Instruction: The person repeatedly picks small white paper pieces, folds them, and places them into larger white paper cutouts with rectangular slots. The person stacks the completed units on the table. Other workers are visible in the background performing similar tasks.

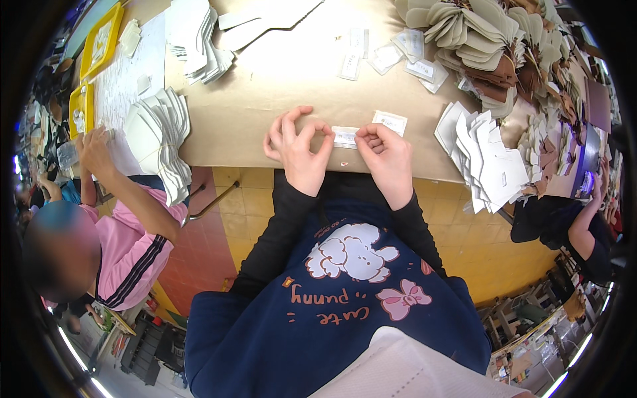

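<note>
left hand (pixel 302 146) and right hand (pixel 388 154) pinch a probable packet (pixel 344 138) between them.

A navy garment (pixel 265 351) covers the torso, printed with a fluffy white cartoon animal (pixel 358 255) outlined in copper. From that print, a pink bow (pixel 403 300) sits at 4 o'clock, copper lettering (pixel 332 300) at 7, the black left sleeve (pixel 271 242) at 9, the black right sleeve (pixel 419 229) at 2, and pale, dotted cloth (pixel 408 365) at 5.
</note>
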{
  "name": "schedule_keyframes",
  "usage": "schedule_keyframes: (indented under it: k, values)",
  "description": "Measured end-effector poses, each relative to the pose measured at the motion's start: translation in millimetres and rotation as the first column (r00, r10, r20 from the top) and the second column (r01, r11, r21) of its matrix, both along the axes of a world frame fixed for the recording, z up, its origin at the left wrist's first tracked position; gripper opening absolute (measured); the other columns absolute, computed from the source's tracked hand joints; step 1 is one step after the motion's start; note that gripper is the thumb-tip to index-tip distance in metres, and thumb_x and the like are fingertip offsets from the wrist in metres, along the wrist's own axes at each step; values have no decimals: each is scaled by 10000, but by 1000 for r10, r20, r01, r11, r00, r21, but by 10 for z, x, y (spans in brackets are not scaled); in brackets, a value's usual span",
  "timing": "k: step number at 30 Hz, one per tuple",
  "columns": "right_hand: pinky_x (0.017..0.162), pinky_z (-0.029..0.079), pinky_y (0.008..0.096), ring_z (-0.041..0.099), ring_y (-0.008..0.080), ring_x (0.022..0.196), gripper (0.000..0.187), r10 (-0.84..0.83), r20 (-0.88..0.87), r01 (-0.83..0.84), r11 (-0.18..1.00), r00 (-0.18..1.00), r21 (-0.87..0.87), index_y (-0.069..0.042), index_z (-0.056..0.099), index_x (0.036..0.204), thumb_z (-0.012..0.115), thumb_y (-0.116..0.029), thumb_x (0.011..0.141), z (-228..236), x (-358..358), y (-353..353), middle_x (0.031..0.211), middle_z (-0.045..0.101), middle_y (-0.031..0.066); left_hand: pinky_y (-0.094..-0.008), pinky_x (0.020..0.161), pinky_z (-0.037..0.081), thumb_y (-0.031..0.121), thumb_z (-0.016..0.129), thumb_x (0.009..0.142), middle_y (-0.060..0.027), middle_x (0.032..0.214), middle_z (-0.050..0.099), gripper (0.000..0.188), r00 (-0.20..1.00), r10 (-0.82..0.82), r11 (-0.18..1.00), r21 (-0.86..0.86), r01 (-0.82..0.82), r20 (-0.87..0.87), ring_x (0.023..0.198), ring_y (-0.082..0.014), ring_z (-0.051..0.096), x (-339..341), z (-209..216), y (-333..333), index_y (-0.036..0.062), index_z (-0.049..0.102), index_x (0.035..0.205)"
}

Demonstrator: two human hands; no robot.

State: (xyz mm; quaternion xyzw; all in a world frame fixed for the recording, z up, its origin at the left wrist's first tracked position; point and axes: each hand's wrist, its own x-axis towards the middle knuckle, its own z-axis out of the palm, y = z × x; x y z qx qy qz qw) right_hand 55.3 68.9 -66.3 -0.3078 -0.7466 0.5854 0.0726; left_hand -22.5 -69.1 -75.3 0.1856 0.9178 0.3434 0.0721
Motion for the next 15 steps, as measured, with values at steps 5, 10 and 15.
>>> schedule_keyframes:
  k: [5, 10, 15]
  values:
    - [631, 519, 236, 644, 93, 672, 93, 11, -2, -11, 998, 1000, 60, 35, 700, 944, 673, 4, 861, -7, 7, -9, 791, 699, 76, -614, 1084, 106, 164, 719, 792, 20, 1389, 516, 80, 998, -22, 999, -31, 20, -63, 1373, -325, 305, 57, -8, 3, 239, 741, 805]
    - [613, 533, 281, 670, 172, 648, 95, 18, -22, -15, 991, 1000, 136, 28, 704, 926, 678, 8, 838, -26, 7, -21, 782, 681, 110, -569, 1099, 97, 171, 700, 798, 25, 1405, 523, 129, 993, -25, 996, -88, 14, -115, 1392, -314, 294, 98, -13, 16, 265, 780, 835]
    - [604, 535, 299, 679, 203, 646, 105, 9, -29, -5, 986, 1000, 165, 18, 702, 927, 688, 4, 824, -20, -8, -57, 785, 670, 117, -601, 1087, 86, 173, 705, 816, 41, 1410, 524, 138, 982, -32, 990, -139, 6, -184, 1399, -317, 290, 143, -5, 15, 284, 782, 845]
